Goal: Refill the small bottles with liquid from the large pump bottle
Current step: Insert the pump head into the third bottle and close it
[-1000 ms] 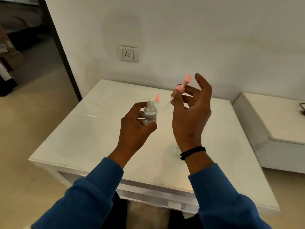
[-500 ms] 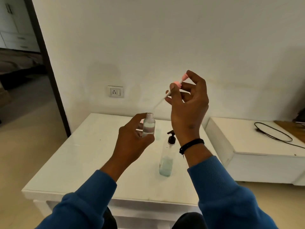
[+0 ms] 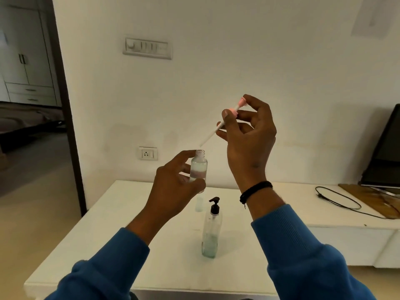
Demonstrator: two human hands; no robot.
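Since a second ago you've lifted both hands up off the table level; the view tilted up with them, so the large pump bottle (image 3: 211,230) now shows standing on the white table (image 3: 112,230) below your hands, liquid only in its bottom part. Your left hand (image 3: 175,187) grips the small bottle (image 3: 198,169) upright in the air, fingers and thumb curled round its body, neck open, partly filled with clear liquid. Your right hand (image 3: 249,135) pinches the pink-collared spray insert (image 3: 223,124) near its top; the white dip tube slants down-left and its tip has closed in to just above the bottle mouth, not yet inside. My read: this bottle is done filling and you're re-fitting the sprayer, so line the tube up with the neck before pushing down. A faint clear cap or small container (image 3: 199,204) sits on the table behind the pump bottle; can't tell which. Room: white wall, switch plate (image 3: 147,48), socket (image 3: 147,153), low white unit on the right with a black cable (image 3: 337,198) and a dark screen (image 3: 385,152), open doorway on the left.
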